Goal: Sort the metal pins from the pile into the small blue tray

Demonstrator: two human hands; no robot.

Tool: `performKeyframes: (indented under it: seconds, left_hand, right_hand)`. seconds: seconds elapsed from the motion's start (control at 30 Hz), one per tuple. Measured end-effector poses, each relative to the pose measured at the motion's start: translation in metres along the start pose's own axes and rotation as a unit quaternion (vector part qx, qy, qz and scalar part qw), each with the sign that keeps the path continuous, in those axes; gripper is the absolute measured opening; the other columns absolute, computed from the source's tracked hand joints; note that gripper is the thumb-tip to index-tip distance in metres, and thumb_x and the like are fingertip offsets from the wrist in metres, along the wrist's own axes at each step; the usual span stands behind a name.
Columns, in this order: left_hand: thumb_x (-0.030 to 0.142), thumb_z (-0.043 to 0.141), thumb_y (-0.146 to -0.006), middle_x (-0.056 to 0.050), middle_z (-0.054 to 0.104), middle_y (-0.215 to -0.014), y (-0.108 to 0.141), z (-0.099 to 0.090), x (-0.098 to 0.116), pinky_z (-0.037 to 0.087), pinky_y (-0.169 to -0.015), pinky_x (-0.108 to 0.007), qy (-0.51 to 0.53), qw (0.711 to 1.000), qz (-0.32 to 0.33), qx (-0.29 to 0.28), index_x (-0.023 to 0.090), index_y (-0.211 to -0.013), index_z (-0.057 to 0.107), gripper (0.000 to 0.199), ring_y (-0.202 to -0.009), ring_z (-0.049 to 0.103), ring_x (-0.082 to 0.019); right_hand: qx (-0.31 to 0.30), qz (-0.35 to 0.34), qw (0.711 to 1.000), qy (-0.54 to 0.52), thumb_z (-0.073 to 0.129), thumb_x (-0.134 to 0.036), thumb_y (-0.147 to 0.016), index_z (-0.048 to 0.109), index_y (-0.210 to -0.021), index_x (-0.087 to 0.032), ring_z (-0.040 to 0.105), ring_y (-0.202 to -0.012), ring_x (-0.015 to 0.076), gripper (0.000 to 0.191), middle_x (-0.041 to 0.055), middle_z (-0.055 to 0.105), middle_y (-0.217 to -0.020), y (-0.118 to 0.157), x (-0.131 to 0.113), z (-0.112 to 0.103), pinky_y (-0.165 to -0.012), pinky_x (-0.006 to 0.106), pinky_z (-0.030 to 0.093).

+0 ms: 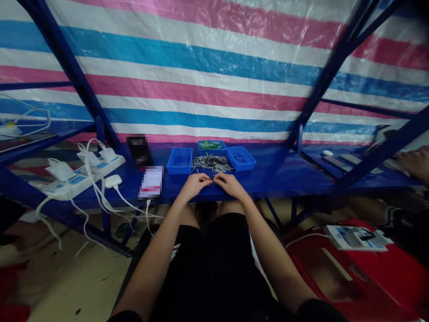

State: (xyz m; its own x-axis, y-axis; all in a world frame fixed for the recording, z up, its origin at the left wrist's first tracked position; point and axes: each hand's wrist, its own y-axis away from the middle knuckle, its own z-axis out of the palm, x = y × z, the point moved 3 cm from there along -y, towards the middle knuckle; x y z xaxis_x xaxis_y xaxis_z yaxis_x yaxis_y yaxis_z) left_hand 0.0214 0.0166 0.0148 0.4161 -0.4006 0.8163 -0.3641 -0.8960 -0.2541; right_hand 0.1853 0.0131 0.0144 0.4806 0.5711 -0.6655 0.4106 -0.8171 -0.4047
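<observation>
My left hand (pixel 196 184) and my right hand (pixel 228 184) are over the front edge of the blue table, fingertips almost meeting. Each is closed in a pinch; whatever is between the fingers is too small to make out. Just beyond them lies a heap of thin, silvery, pin-like metal pieces (pixel 214 163). A blue tray (pixel 180 162) flanks the heap on the left. On its right, another blue tray (pixel 241 159) has a few thin pieces inside. Behind the heap, a third blue tray holds green material (pixel 210 145).
Left on the table are a phone (pixel 151 182) on a charging cable, a dark blurred object (pixel 140 150) and a white power strip (pixel 87 176) with chargers and loose cables. Blue frame posts (pixel 300 129) rise at both sides. A red stool (pixel 378 268) and another person's hand (pixel 417 163) are at right.
</observation>
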Motion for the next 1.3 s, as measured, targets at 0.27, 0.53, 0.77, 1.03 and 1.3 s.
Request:
performKeyframes:
  seconds: [0.27, 0.53, 0.77, 1.03, 1.3]
  left_hand:
    - [0.035, 0.051, -0.079, -0.006, 0.069, -0.087, -0.001, -0.004, 0.0, 0.045, -0.079, -0.028, -0.018, 0.999, 0.009, 0.041, 0.016, -0.086, 0.068, 0.026, -0.082, 0.062, -0.02]
    - [0.03, 0.05, -0.079, -0.007, 0.067, -0.087, -0.003, -0.007, -0.006, 0.046, -0.076, -0.028, -0.034, 0.993, 0.016, 0.114, 0.015, -0.089, 0.064, 0.023, -0.08, 0.061, -0.018]
    - [0.029, 0.049, -0.08, -0.006, 0.067, -0.089, -0.004, -0.004, -0.01, 0.046, -0.079, -0.029, -0.06, 0.992, 0.023, 0.11, 0.018, -0.089, 0.064, 0.021, -0.084, 0.061, -0.019]
    - [0.03, 0.048, -0.081, -0.005, 0.067, -0.09, -0.005, -0.002, -0.013, 0.046, -0.078, -0.028, -0.099, 0.99, 0.038, 0.089, 0.019, -0.09, 0.065, 0.022, -0.082, 0.061, -0.018]
    - [0.027, 0.049, -0.081, -0.004, 0.068, -0.088, -0.007, 0.0, -0.015, 0.046, -0.075, -0.027, -0.125, 0.987, 0.044, 0.09, 0.019, -0.09, 0.065, 0.02, -0.081, 0.062, -0.018]
  right_hand:
    - [0.046, -0.008, 0.998, 0.05, 0.046, -0.03, -0.085, 0.062, -0.089, -0.018, 0.058, -0.077, 0.0144, 0.02, 0.0038, 0.065, -0.086, 0.003, -0.003, 0.002, -0.073, 0.025, 0.041]
    - [0.287, 0.064, 0.929, 0.224, 0.044, -0.032, -0.085, 0.061, -0.093, -0.011, 0.054, -0.079, 0.0162, 0.027, 0.0094, 0.062, -0.084, -0.02, 0.015, -0.093, -0.076, 0.028, 0.04]
    - [0.07, 0.007, 0.942, 0.328, 0.046, -0.018, -0.085, 0.061, -0.1, -0.014, 0.051, -0.092, 0.0188, 0.022, 0.0106, 0.059, -0.096, -0.022, 0.01, -0.037, -0.084, 0.029, 0.038]
    - [-0.027, 0.012, 0.924, 0.38, 0.037, -0.017, -0.089, 0.061, -0.105, -0.016, 0.052, -0.092, 0.0192, 0.029, 0.0108, 0.059, -0.1, -0.019, 0.015, 0.003, -0.082, 0.029, 0.039]
    - [-0.008, -0.015, 0.925, 0.38, 0.037, -0.011, -0.086, 0.06, -0.105, -0.015, 0.05, -0.095, 0.0226, 0.03, 0.0117, 0.059, -0.099, -0.019, 0.008, 0.006, -0.083, 0.034, 0.04]
